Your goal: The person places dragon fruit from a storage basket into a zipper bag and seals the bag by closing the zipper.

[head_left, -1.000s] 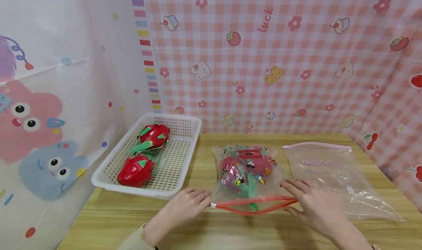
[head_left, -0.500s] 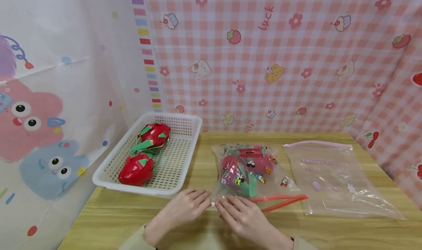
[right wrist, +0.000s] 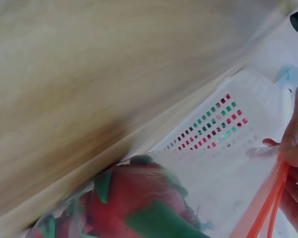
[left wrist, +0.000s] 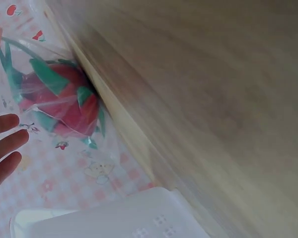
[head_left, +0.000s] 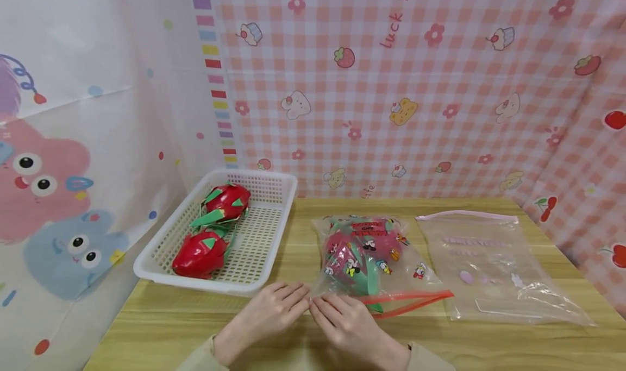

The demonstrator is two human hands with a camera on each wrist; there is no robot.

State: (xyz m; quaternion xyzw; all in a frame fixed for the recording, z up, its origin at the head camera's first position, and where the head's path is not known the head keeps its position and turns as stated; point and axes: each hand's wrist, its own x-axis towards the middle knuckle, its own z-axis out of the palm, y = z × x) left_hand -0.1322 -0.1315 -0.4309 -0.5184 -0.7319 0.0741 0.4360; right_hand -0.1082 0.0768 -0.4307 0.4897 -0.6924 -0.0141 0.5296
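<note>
Filled zip bag (head_left: 362,257), one: on the tabletop (head_left: 161,322), right of the white basket (head_left: 200,285). Right hand (head_left: 349,325): fingers and thumb pinch the red zip (head_left: 420,295) near its left end. Left hand (head_left: 275,310): beside that corner, three fingers extended; cannot tell whether it pinches. Handling advised: tuck green leaf (head_left: 375,307) inside, align both strips.

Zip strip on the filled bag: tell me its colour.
The zip strip is orange-red; the head view shows it best.
</note>
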